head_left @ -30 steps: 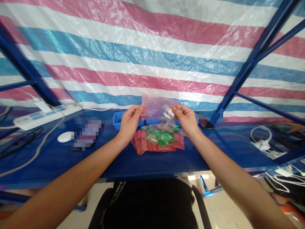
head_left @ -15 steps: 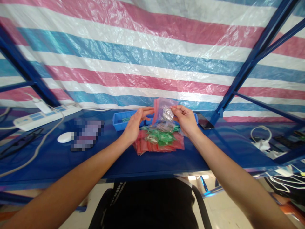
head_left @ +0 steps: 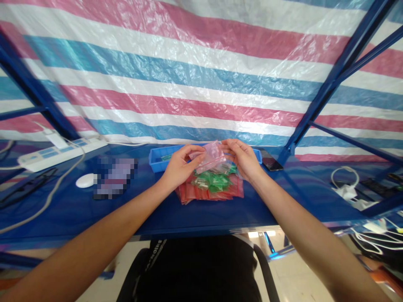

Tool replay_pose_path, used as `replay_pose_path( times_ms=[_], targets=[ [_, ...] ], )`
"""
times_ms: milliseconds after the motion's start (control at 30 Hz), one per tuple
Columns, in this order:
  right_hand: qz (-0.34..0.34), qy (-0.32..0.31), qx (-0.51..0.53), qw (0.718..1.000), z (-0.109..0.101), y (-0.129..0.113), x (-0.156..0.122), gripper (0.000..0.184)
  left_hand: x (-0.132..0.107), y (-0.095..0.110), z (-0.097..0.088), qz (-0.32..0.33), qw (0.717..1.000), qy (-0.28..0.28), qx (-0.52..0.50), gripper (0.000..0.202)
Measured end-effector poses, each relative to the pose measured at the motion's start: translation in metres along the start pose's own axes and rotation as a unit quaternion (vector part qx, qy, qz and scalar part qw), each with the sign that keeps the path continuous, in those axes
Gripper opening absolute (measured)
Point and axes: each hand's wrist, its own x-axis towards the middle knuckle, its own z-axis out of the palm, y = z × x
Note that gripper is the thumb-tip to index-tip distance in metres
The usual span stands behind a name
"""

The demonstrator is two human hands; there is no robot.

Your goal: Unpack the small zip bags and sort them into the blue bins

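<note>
Bright light glares off the striped sheet (head_left: 195,71); the edges stretch; fine detail looks soft.

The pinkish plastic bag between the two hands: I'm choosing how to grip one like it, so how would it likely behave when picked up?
The pinkish plastic bag is probably floppy, since it looks thin, see-through and creased. It may be slippery, given its glossy sheen. It seems unlikely to roll, having a flattish shape.

Head-worn view, facing forward, tilted down
</note>
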Motion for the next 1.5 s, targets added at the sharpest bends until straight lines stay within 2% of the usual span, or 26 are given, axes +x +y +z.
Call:
replay_pose_path(
  times_ms=[100,233,333,433,533,667,733,833,967,1100,1300,1500],
  targets=[
    [-0.013,0.001,-0.009,1.0,-0.001,-0.001,0.001,0.043,0.001,-0.006,-0.002,0.001,0.999,0.031,-0.007,0.039],
    [-0.036,-0.021,-0.048,0.998,0.0,0.0,-0.001,0.046,0.002,-0.002,-0.001,-0.018,0.997,0.042,-0.059,0.061],
    [-0.013,-0.069,-0.073,0.995,0.001,0.003,-0.002,0.056,0.002,0.004,0.003,-0.033,0.993,0.043,-0.102,0.068],
    [0.019,-0.098,-0.101,0.99,0.002,0.005,-0.003,0.056,0.003,0.004,0.005,-0.039,0.992,0.046,-0.113,0.071],
    [0.01,-0.076,-0.109,0.991,0.002,0.006,-0.002,0.049,0.003,-0.003,0.004,-0.065,0.99,0.035,-0.117,0.078],
    [-0.024,-0.028,-0.1,0.994,0.0,0.005,0.0,0.047,0.002,-0.013,0.002,-0.141,0.984,0.014,-0.109,0.083],
    [-0.036,-0.02,-0.095,0.995,-0.001,0.004,0.0,0.05,0.002,-0.015,0.002,-0.151,0.983,0.004,-0.104,0.082],
    [-0.06,-0.037,-0.117,0.991,-0.002,0.004,-0.002,0.053,0.002,-0.016,0.002,-0.133,0.985,0.008,-0.106,0.076],
    [-0.053,-0.068,-0.178,0.98,-0.003,0.006,-0.003,0.039,0.004,-0.016,0.001,-0.125,0.983,0.029,-0.132,0.075],
    [-0.043,-0.052,-0.201,0.977,-0.004,0.003,0.003,0.037,0.007,-0.018,-0.002,-0.113,0.983,0.063,-0.13,0.072],
    [-0.08,-0.039,-0.233,0.968,-0.008,-0.007,0.034,0.037,0.01,-0.015,-0.006,-0.082,0.983,0.125,-0.108,0.052],
    [-0.132,-0.091,-0.348,0.924,-0.004,0.005,0.068,0.038,0.009,-0.01,-0.007,-0.076,0.984,0.124,-0.107,0.048]
  ],
)
